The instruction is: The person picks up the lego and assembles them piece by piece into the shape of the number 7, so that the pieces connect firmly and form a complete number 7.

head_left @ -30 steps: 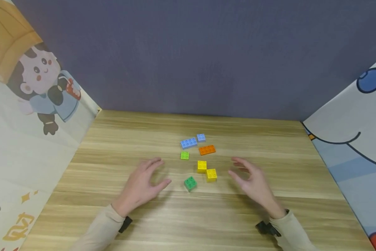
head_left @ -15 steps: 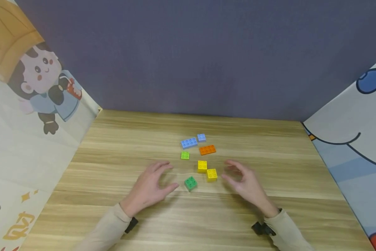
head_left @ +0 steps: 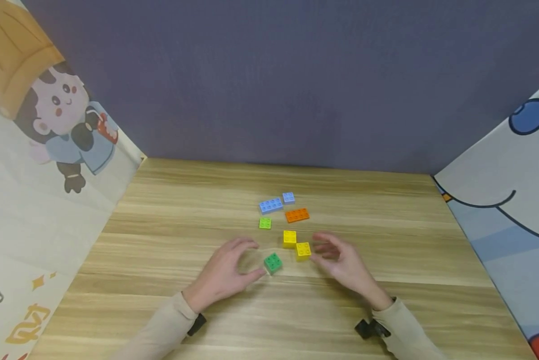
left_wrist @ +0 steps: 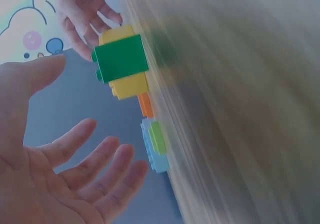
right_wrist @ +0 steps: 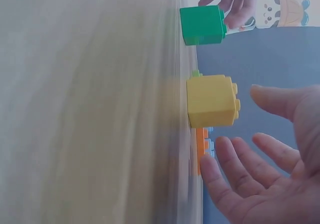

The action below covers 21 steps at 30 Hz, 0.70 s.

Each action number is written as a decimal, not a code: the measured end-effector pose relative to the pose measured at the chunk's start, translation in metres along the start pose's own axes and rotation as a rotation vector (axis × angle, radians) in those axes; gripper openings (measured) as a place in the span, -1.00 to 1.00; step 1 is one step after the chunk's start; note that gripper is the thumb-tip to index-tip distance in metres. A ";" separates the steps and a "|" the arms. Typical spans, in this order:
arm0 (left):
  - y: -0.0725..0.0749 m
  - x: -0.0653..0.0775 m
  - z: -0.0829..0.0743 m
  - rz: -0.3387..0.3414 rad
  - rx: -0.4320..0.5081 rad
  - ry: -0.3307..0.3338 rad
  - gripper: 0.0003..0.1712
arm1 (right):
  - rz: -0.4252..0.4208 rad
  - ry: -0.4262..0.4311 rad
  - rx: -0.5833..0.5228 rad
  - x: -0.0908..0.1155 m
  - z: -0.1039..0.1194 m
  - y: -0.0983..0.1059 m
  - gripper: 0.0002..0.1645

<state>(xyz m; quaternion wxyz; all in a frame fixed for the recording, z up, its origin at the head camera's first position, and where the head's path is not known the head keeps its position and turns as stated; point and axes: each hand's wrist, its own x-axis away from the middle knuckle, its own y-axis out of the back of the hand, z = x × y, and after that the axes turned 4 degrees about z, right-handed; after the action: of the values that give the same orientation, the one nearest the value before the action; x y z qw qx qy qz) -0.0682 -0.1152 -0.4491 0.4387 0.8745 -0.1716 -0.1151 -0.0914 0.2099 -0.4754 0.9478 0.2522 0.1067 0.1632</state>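
The green brick [head_left: 273, 263] is resting on the wooden table [head_left: 251, 325], between two hands. At its 8 o'clock, just beside it, the thumb of the left hand [head_left: 222, 272] is being held apart from relaxed, curved fingers; nothing is being grasped, and whether the thumb is touching cannot be told. Being square on top, this brick is showing no long axis; its corners are pointing about 12 and 6 o'clock. Farther right, the far yellow brick [head_left: 289, 239] is standing at 10 o'clock from the near yellow brick [head_left: 303, 251], possibly touching. The latter is being neighboured at 3 o'clock by the right hand [head_left: 348, 265], whose loose fingers are holding nothing.
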 end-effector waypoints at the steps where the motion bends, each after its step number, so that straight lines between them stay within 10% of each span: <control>1: -0.001 -0.001 0.000 0.001 0.006 -0.007 -0.30 | 0.003 0.004 -0.004 0.000 -0.001 -0.001 -0.35; 21: -0.014 -0.016 -0.009 0.098 -0.003 -0.036 -0.25 | 0.083 -0.129 -0.030 -0.008 -0.001 -0.009 -0.35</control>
<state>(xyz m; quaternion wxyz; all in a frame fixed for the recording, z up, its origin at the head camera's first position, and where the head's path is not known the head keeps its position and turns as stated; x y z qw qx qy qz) -0.0770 -0.0944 -0.4538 0.4419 0.8623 -0.2217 -0.1095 -0.0966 0.2004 -0.4795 0.9488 0.2523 0.0321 0.1875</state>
